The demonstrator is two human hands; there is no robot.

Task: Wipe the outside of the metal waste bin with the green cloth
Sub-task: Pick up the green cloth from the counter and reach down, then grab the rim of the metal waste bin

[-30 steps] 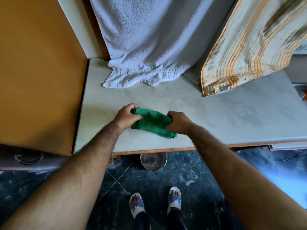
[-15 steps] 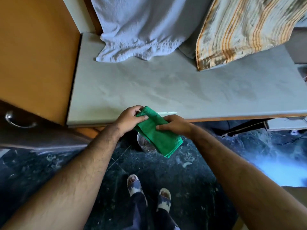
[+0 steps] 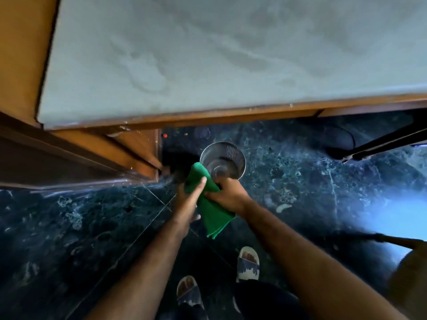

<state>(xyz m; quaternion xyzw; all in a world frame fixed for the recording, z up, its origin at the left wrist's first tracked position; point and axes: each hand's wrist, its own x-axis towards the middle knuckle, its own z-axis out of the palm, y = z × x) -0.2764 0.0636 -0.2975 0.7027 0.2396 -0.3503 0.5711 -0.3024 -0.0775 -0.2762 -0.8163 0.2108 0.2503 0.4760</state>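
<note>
The metal waste bin [image 3: 227, 155] stands on the dark floor just below the table's front edge, seen from above with its shiny inside showing. The green cloth [image 3: 213, 212] hangs between my hands, its upper end near the bin's left rim. My left hand [image 3: 190, 197] grips the cloth's upper part. My right hand [image 3: 227, 192] holds the cloth from the right, its fingers at the bin's near rim. Whether the cloth touches the bin's outside is hidden.
A pale grey table top [image 3: 231, 54] with a wooden front edge overhangs the bin. A wooden cabinet [image 3: 80, 155] stands left of it. My sandalled feet [image 3: 247, 264] are on the dark marbled floor [image 3: 69, 227]. A dark stand base [image 3: 374, 146] lies at right.
Both hands have carried the green cloth off the table and down to the bin on the floor. The view has dropped closer to the floor, and the hanging towels have left the frame.
</note>
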